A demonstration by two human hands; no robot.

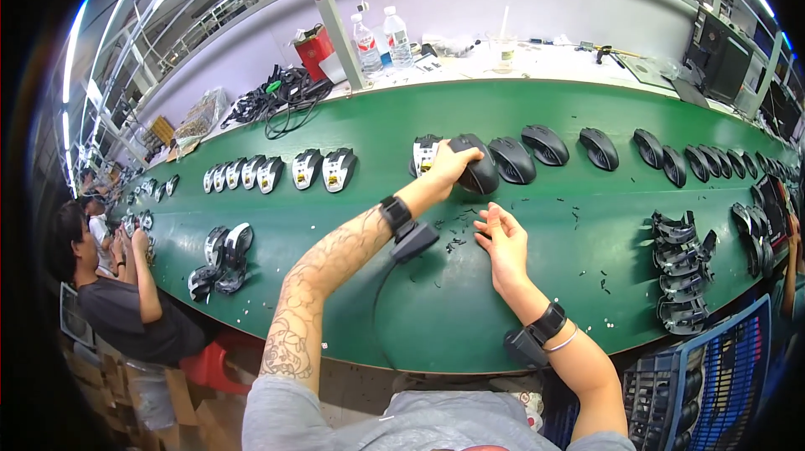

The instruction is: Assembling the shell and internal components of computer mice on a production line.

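My left hand (449, 170) is closed over a black computer mouse (476, 173) in the middle of the green table. Beside it lies a half-built mouse (424, 152) with a pale inside and a yellow patch, partly hidden by my hand. To the right rests another black mouse (512, 159), close to the held one. My right hand (505, 248) is nearer to me, above the table, its fingers loosely bent and apart with nothing visible in them. Small black strips (457, 241) are scattered to the left of it. Both wrists wear dark bands with small boxes.
Finished-looking mice (599, 149) line the right side; half-built ones (307, 169) line the left. Curved black shells (681, 275) are stacked at right, above a blue crate (725, 375). Mouse parts (222, 258) lie at left, near a seated co-worker (126, 300). Bottles (397, 36) stand behind.
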